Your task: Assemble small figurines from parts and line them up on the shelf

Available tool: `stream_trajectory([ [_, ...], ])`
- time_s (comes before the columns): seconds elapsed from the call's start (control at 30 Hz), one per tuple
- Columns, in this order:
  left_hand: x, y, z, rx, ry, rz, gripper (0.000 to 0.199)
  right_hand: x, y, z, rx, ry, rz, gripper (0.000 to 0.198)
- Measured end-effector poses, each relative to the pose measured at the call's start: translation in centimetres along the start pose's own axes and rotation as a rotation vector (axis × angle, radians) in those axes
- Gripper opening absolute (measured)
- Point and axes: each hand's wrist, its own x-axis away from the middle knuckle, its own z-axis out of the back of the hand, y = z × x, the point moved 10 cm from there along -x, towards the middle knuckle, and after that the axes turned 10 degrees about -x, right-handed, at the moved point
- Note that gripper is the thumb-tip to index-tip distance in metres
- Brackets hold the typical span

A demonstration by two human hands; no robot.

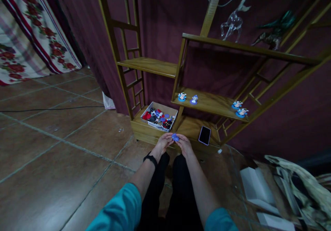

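Between my two hands, in front of the low shelf, is a small purple figurine (pixel 175 137). My left hand (pixel 164 142) pinches it from the left, and my right hand (pixel 184 144) grips its right side. Just beyond my left hand stands an open cardboard box (pixel 158 126) full of small red, black, white and purple figurines. On the middle shelf (pixel 207 103) stand a blue-based figurine (pixel 182 97) and a purple-based figurine (pixel 193 99) at the left. Two more blue-based figurines, one the nearer figurine (pixel 242 112), stand at its right end.
A phone (pixel 204 135) lies on the bottom shelf, right of my hands. Higher up stand a clear glass horse (pixel 233 24) and a dark green ornament (pixel 276 30). White boxes (pixel 258 186) and a pale cloth bag (pixel 305 186) are on the floor at right. A black cable (pixel 51 108) crosses the tiles at left.
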Motion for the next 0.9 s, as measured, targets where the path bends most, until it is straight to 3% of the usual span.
stream_trajectory([
  [0.33,1.0,1.0,0.3,0.023,0.0,-0.037,0.024,0.6,-0.2,-0.9,0.013,-0.062,0.003,0.03],
  [0.9,1.9,0.8,0.2,-0.043,0.059,-0.033,0.014,0.9,0.5,-0.5,-0.013,-0.045,-0.002,0.033],
])
